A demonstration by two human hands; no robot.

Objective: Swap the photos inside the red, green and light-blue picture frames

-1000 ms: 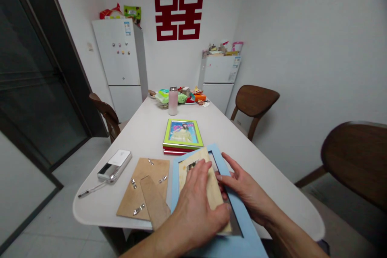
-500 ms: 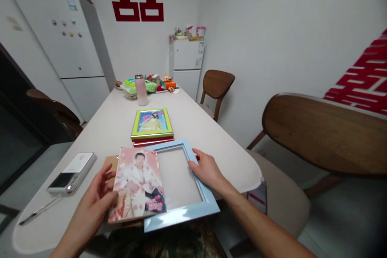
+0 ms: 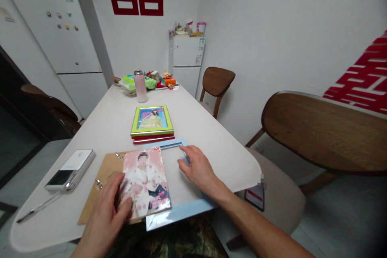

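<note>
A brown backing board [image 3: 105, 167] lies just left of and partly beneath the left hand [image 3: 110, 203], whose thumb and fingers are parted and touch the near left edge of the printed photo [image 3: 146, 185], though I cannot tell if they pinch it. The photo lies just right of those fingers, the nearer hand, long axis running away from the person, overlapping the blue frame [image 3: 172, 214]; at its right rail the right hand [image 3: 198, 169] hangs loosely curled, fingertips apart, grasping nothing visible. The white table [image 3: 208, 135] bears everything, a wooden chair [image 3: 317, 133] well to the right fingers' right.
</note>
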